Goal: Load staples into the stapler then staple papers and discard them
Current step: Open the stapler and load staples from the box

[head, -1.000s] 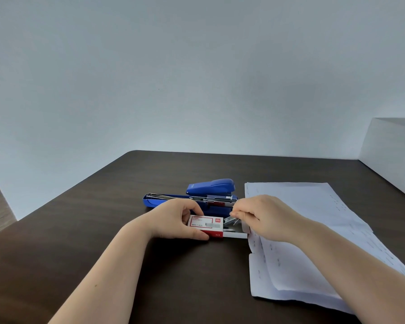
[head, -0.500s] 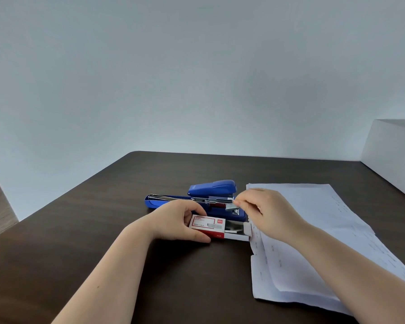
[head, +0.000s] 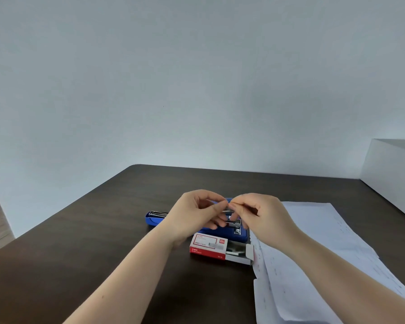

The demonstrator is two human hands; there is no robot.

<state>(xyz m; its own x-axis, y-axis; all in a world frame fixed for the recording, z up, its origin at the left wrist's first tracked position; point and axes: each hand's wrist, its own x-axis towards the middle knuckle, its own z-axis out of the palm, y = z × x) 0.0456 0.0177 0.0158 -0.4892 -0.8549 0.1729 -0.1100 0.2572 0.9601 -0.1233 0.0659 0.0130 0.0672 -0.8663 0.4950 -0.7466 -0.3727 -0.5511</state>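
Note:
A blue stapler point(head: 153, 218) lies opened on the dark table, mostly hidden behind my hands. In front of it lies a red and white staple box point(head: 208, 246) with its inner tray slid out to the right. My left hand point(head: 193, 213) and my right hand point(head: 262, 216) are raised above the stapler, fingertips meeting. Between them they pinch a thin silvery strip of staples point(head: 227, 209). White printed papers point(head: 313, 242) lie to the right.
The dark wooden table point(head: 80, 253) ends at a far edge near the pale wall. A white box point(head: 393, 176) stands at the right back corner. Wooden floor shows at the far left.
My left hand let go of the staple box and rose to meet my right hand. The right hand lifted a staple strip out of the box to above the stapler.

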